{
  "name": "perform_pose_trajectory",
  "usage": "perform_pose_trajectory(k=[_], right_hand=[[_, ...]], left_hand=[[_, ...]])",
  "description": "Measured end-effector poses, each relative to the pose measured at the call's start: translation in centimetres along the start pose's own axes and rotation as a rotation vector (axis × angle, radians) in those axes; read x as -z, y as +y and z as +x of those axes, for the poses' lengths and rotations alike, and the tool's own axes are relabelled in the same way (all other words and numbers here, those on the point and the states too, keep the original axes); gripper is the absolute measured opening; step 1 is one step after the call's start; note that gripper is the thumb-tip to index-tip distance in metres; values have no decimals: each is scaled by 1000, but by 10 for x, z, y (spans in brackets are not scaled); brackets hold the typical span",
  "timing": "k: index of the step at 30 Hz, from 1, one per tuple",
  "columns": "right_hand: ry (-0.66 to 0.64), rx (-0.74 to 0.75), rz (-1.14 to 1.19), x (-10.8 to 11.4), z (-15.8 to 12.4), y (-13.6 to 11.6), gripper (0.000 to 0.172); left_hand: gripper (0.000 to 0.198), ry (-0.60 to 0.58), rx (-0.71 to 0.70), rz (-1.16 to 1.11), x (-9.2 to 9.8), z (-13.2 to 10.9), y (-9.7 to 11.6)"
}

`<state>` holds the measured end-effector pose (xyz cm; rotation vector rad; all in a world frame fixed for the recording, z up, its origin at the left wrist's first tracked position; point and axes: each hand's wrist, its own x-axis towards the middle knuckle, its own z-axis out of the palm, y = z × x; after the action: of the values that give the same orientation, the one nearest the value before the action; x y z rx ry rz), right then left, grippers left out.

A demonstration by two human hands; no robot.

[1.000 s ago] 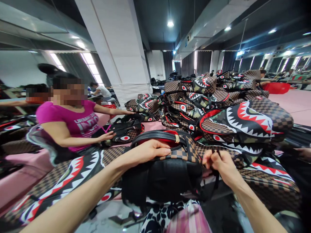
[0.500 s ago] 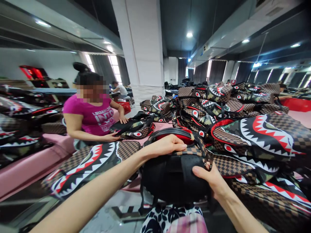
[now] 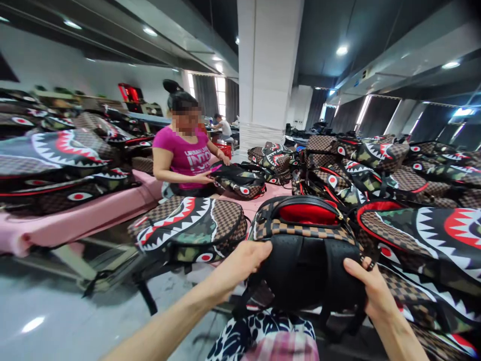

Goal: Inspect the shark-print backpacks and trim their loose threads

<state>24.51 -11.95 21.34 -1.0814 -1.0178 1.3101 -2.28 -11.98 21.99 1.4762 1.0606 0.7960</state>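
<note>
Right in front of me is a backpack (image 3: 296, 271), its black padded back and straps facing me. A brown checkered band runs along its top, and a gap above that shows red lining. My left hand (image 3: 252, 254) is closed on its upper left edge, thumb on the near side. On the right side my right hand (image 3: 363, 278) grips the bag, thumb against the black strap and fingers behind the edge. Another backpack with a shark-mouth print (image 3: 188, 223) lies to the left of mine.
Shark-print backpacks (image 3: 424, 245) are piled on my right, with more bags (image 3: 63, 150) on a pink table (image 3: 112, 210) at the left. Across from me a person in a magenta shirt (image 3: 188, 155) handles a camouflage backpack (image 3: 240, 180). A white pillar (image 3: 268, 75) stands behind.
My view has swung left. My left hand has moved from the bag's top to its left edge, and the red-lined gap now shows wider. My right hand keeps its hold.
</note>
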Motion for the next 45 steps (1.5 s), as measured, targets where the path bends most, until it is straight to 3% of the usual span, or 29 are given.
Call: perform_pose_trajectory(k=[2,4,7,10,15,21,26,29,30,33,35,39,45], right_hand=[[28,7,-2,3,1,1,37],[55,14,-1,5,2,1,35],[99,43,16,8,5,1,34],[115,48,45,10,7,2,38],[105,69,34,12,6,4,35],[59,75,7,4,3,4,42],[12,136,-93,3,0,3,43],[18,299,-499,13,-10,-5,39],[91,404,-696,17,-15,-9,41],[485,786,-1248,19,-31,-22,46],[579,978,-1446,9,-36,-29,45],[274,1243,-1524,-26,-26,-35,21],[168,1328,-1523,-50,-5,-34,9]], left_hand=[[56,20,8,-227,-20,9,6],[48,49,-42,-270,-34,16,12],[36,116,-236,74,-40,25,10],[39,169,-332,448,-36,33,-4],[48,110,-430,623,-34,42,-16],[37,115,-379,406,-28,36,-8],[39,-77,-261,58,-24,24,-2],[40,-18,-282,49,-25,22,-1],[39,8,-295,66,-26,22,-1],[36,22,-314,81,-26,25,-1],[36,-10,-303,59,-25,27,-1],[37,-87,-258,25,-20,28,0],[38,-176,-241,-17,-12,27,0]])
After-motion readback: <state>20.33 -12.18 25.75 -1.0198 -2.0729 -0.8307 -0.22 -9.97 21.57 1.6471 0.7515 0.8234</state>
